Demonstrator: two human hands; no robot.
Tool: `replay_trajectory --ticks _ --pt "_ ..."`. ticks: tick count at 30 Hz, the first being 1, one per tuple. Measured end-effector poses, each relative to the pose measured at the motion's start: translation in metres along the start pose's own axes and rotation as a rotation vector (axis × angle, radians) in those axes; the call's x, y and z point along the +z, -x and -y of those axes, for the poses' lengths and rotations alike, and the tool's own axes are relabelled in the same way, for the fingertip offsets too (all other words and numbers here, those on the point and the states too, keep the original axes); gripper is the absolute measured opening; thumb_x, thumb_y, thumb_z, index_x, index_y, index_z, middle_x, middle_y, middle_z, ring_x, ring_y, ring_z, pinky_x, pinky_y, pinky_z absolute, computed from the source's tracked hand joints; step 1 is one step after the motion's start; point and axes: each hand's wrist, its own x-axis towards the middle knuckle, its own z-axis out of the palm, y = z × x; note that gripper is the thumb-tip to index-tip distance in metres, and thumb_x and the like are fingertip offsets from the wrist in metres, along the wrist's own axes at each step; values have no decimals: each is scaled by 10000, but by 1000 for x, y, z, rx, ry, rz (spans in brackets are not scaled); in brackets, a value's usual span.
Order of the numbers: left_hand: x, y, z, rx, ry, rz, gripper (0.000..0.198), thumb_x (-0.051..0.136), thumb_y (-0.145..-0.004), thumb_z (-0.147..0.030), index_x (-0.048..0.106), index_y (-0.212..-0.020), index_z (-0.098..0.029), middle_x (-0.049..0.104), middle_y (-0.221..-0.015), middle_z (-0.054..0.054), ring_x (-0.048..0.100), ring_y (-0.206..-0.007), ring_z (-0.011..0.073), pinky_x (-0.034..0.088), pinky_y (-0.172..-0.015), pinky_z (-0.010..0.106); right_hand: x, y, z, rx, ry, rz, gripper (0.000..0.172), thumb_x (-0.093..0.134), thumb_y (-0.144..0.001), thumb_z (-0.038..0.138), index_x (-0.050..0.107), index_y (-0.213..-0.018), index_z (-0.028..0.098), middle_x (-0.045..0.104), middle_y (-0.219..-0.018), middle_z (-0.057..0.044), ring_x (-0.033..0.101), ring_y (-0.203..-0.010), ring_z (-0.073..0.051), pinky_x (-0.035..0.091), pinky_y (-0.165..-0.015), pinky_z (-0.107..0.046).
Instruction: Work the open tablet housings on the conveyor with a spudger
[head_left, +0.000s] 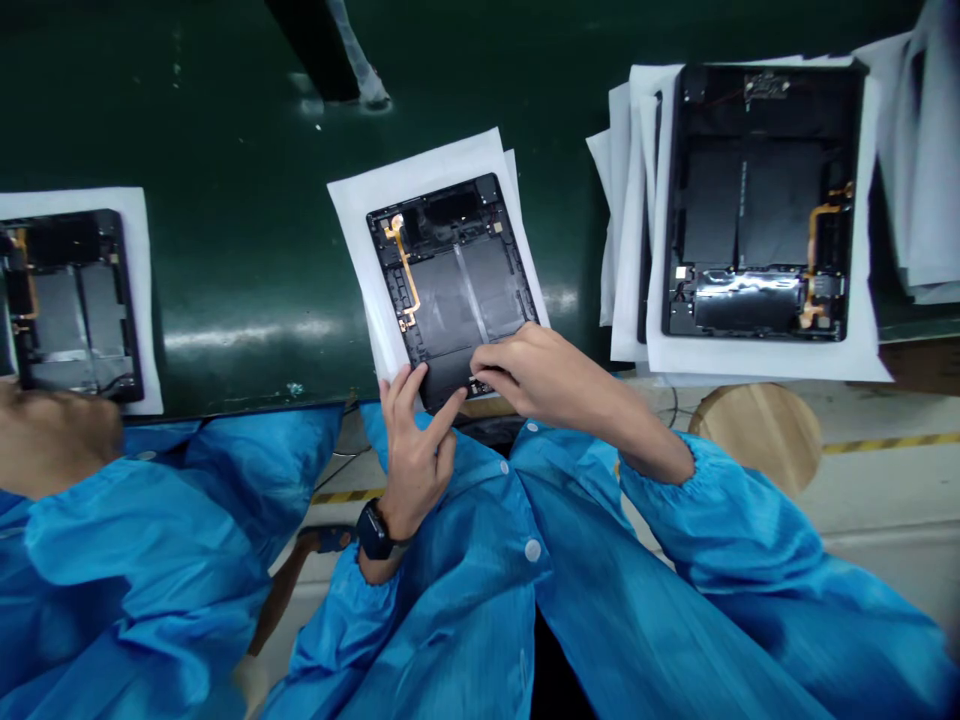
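Note:
An opened tablet lies tilted on white foam sheets at the table's front edge. Its black inside faces up, with an orange flex cable along the left side and a pale strip down the middle. My left hand rests at the lower left corner, fingers spread and fingertips on the tablet's rim. With thumb and fingers pinched, my right hand works at the near edge, by a small board with light contacts. Whatever sits between those fingertips is hidden.
To the right, another opened tablet tops a stack of white sheets. A co-worker's hand is at a similar tablet on the left. A dark post stands at the back; a round wooden stool is below the table.

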Motion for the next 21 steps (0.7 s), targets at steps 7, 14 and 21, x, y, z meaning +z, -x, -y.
replay_trajectory --ticks 7,14,21 --pt "0 1 -1 -1 46 -82 537 516 -980 -35 667 -1419 -305 484 -1628 111 388 -1589 331 301 -1303 694 -2 5 -9 -7 -215 -135 174 617 -1008 180 731 -879 198 739 -778 -9 623 -691 -157 352 -690 -296" --pt "6 7 1 10 -17 -127 604 574 -967 -31 590 -1517 -280 410 -1674 151 342 -1607 365 314 -1296 692 11 13 -14 65 -539 -347 41 720 -908 208 757 -901 189 789 -840 -21 747 -796 -192 514 -750 -286" --pt "6 6 0 5 -37 -46 559 570 -958 -27 660 -1446 -283 404 -1676 136 297 -1622 374 218 -1306 735 29 16 -14 112 -539 -443 76 732 -928 233 787 -885 204 798 -797 -24 713 -867 -221 531 -851 -357"
